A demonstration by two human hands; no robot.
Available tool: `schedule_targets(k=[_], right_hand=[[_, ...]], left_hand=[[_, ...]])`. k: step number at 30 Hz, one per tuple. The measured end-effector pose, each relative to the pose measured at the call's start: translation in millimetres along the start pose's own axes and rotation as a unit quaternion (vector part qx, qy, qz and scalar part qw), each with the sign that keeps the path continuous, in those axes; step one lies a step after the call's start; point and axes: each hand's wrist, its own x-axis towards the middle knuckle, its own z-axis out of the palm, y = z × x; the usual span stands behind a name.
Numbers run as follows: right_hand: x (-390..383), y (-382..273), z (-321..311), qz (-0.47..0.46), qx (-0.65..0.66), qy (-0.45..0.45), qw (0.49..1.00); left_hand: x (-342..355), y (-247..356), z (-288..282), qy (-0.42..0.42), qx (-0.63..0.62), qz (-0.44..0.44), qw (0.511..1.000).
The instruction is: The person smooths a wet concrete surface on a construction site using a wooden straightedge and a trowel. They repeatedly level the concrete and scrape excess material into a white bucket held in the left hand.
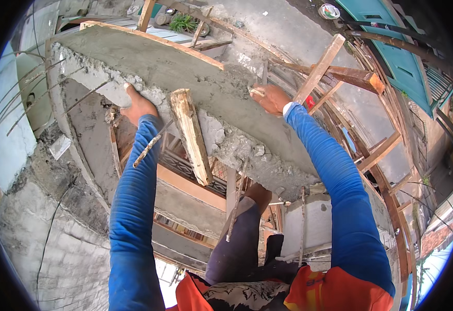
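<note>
A wet-looking grey concrete slab point(185, 70) runs across in front of me, its near edge broken and lumpy. My left hand point(139, 106) is closed on that rough edge, thumb on top, with most of its fingers hidden. On the slab's far side, to the right, my right hand point(271, 98) is curled. A small pale piece shows at its fingertips, too small to name. Between my arms a short split wooden post point(191, 137) rises against the near edge. Close to my left forearm, a rusty steel bar point(151, 146) sticks out.
A wooden board point(154, 42) lines the slab's far edge. Timber props point(319, 67) and beams stand beyond my right hand. Bent steel bars point(50, 93) jut out at left. Below, my bare foot point(258, 196) is beside the slab; gaps open down to a lower level.
</note>
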Motion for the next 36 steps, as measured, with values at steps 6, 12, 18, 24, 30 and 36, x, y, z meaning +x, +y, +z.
schedule_targets(k=[6,12,18,24,30,36], right_hand=[[-37.7,-60.9,-85.1,0.178,0.108,-0.226,0.951],[-82.8,-64.4,-119.7,0.227,0.355,-0.239,0.875],[-66.6,-120.7,-124.4,0.116,0.252,0.217,0.936],[-63.9,-86.2,-46.4,-0.046,-0.037,0.169,0.984],[-94.6,-89.8,-72.6,0.135,-0.054,0.077,0.986],[-85.5,-70.4,-62.1,0.211,0.04,-0.114,0.97]], left_hand=[[-5.3,-11.6,6.7,-0.007,0.003,-0.015,1.0],[-3.8,0.1,0.8,-0.003,0.015,-0.017,1.0],[-2.9,4.8,-7.0,0.003,0.039,-0.011,0.999],[-6.1,3.6,4.9,-0.008,0.015,-0.005,1.0],[2.4,-2.9,-3.4,0.011,0.036,-0.01,0.999],[8.2,-8.0,3.4,0.005,0.039,0.004,0.999]])
